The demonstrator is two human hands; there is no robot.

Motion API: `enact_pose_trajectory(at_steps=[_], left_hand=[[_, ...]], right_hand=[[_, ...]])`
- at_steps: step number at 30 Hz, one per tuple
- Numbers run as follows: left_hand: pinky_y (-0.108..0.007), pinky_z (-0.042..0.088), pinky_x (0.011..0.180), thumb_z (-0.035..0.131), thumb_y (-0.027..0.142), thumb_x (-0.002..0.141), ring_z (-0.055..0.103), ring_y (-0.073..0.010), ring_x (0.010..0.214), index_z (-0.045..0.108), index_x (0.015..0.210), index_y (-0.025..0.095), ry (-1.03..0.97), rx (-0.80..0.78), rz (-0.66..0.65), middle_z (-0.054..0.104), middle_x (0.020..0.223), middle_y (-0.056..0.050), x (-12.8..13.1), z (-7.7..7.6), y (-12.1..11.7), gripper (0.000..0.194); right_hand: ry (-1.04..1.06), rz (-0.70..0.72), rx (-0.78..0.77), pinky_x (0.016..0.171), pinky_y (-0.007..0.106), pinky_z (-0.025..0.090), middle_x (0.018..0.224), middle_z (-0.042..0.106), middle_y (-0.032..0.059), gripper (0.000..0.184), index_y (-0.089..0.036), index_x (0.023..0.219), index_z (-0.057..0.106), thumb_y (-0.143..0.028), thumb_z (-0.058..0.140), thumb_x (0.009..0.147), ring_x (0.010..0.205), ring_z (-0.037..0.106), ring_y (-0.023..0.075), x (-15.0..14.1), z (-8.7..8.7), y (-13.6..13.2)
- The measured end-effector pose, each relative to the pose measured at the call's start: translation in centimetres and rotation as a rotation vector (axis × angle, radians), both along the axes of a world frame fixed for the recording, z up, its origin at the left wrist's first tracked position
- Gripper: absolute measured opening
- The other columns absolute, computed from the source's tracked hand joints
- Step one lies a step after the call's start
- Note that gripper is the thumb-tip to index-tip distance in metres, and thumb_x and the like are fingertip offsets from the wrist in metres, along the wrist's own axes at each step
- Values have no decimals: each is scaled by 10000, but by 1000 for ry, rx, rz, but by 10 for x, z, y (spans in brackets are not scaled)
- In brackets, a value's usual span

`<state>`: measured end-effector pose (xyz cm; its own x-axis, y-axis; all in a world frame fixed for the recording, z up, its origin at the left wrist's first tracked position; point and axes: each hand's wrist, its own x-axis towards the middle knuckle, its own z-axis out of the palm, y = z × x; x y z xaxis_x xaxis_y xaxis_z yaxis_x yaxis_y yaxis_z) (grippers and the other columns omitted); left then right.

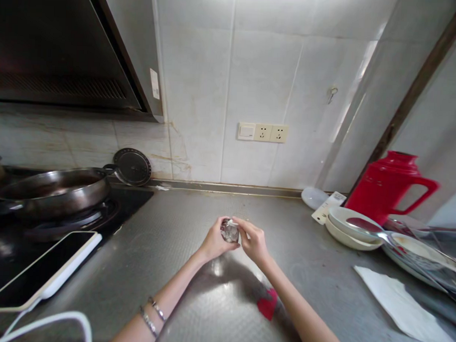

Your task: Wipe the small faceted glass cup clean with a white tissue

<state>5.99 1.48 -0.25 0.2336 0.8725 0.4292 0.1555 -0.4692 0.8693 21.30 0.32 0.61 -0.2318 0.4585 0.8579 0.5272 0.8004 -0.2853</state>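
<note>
Over the middle of the steel counter (179, 269), my left hand (214, 241) is wrapped round a small clear glass (229, 232). My right hand (253, 239) meets it from the right, with fingertips pinched on a bit of white tissue at the glass's mouth. Both hands are closed. Two thin bracelets sit on my left forearm (152, 314). A small red item (267, 304) lies on the counter beneath my right forearm.
A wok (53, 190) sits on the black stove at left, a round lid (132, 166) leaning behind it. A tablet (41, 271) with a white cable lies front left. At right are stacked white bowls (351, 226), a red thermos jug (392, 185), plates and white paper (399, 301).
</note>
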Motion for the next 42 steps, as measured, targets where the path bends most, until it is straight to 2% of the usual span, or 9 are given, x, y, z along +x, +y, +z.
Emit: enact_pose_trajectory(at_steps=[2, 6, 9, 12, 18, 20, 27, 36, 42], left_hand=[[-319, 469, 840, 814, 182, 519, 609, -207, 946, 453, 1158, 164, 6, -7, -7, 634, 1058, -87, 0, 0, 0, 734], [-326, 472, 846, 811, 185, 516, 613, -209, 947, 462, 1123, 169, -26, 5, 29, 637, 1067, -89, -2, -3, 5, 700], [-329, 484, 828, 820, 201, 504, 625, -209, 919, 448, 1114, 164, -87, -34, 23, 646, 1033, -83, -4, -8, 11, 715], [-325, 485, 830, 832, 210, 490, 626, -204, 920, 447, 1109, 165, -147, -55, 5, 644, 1029, -79, -4, -10, 14, 730], [-317, 485, 807, 844, 223, 491, 630, -199, 887, 469, 1112, 165, -103, -72, 19, 652, 993, -72, -3, -6, 10, 728], [-319, 485, 813, 843, 225, 499, 629, -201, 898, 464, 1115, 167, -115, -76, 16, 650, 1005, -78, -3, -5, 10, 725], [-342, 480, 833, 844, 222, 456, 623, -207, 897, 462, 1076, 156, -234, -53, -1, 637, 1003, -84, -8, -9, 19, 731], [-326, 482, 847, 845, 236, 501, 625, -203, 938, 470, 1113, 166, -168, -89, 2, 644, 1048, -88, -4, -4, 12, 721], [-334, 481, 841, 858, 246, 470, 627, -204, 918, 449, 1093, 155, -245, -98, 0, 638, 1038, -94, -6, -5, 17, 751]], right_hand=[[22, -18, -12, 822, 340, 579, 1065, 700, 74, 400, -246, 1191, 601, -87, 405, 880, 983, 669, 209, 1, -1, 1], [-121, 59, 102, 946, 389, 521, 1195, 639, 89, 515, -219, 1287, 520, -4, 359, 848, 1188, 543, 215, -3, -1, -5], [-200, 135, 161, 991, 407, 491, 1217, 625, 94, 563, -206, 1316, 490, 30, 353, 824, 1241, 489, 213, -6, 1, -11], [-185, 168, 131, 993, 397, 487, 1204, 635, 87, 539, -215, 1291, 519, 21, 361, 833, 1221, 510, 210, -6, 3, -11], [87, 9, -57, 910, 374, 539, 1096, 690, 76, 349, -241, 1148, 637, -119, 430, 895, 1042, 644, 216, -4, 0, -2], [73, 17, -22, 915, 373, 537, 1116, 682, 75, 370, -241, 1165, 625, -98, 422, 891, 1063, 633, 215, -4, -1, -2], [-208, 184, 166, 976, 376, 503, 1200, 636, 99, 535, -200, 1299, 506, 25, 346, 840, 1234, 497, 200, -11, 1, -15], [48, 49, 65, 940, 366, 524, 1163, 659, 77, 419, -241, 1203, 597, -62, 405, 877, 1118, 599, 205, -3, -2, -3], [-77, 148, 84, 976, 397, 501, 1205, 635, 66, 495, -247, 1291, 526, -36, 384, 866, 1201, 531, 208, -7, -3, -10]])
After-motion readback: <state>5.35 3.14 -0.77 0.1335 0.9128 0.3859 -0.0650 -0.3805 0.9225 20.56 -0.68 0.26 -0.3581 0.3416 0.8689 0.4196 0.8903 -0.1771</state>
